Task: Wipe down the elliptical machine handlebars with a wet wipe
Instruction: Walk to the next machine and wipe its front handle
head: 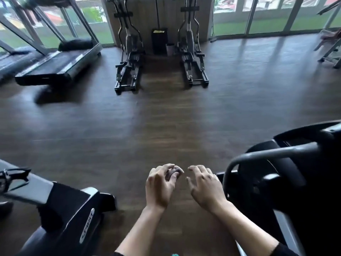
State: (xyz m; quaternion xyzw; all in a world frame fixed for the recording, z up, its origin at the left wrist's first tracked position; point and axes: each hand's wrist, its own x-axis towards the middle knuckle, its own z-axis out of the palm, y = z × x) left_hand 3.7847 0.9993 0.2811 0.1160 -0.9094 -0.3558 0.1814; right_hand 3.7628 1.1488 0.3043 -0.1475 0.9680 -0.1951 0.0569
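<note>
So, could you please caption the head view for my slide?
Left hand grips a crumpled wad, right hand open, two ellipticals ahead.

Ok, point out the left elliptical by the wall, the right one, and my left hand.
left elliptical (128,43), head view, on its central upright column.
right elliptical (189,39), head view, on its central upright column.
left hand (159,187), head view, on the back of the hand.

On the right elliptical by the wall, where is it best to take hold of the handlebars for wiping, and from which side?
Close the fingers holding the wad around the handlebars of the right elliptical high up, where the round tubes curve outward; round bars suit an encircling grip. Come from the near pedal end: the wall is behind, and a black bin stands beside it.
</note>
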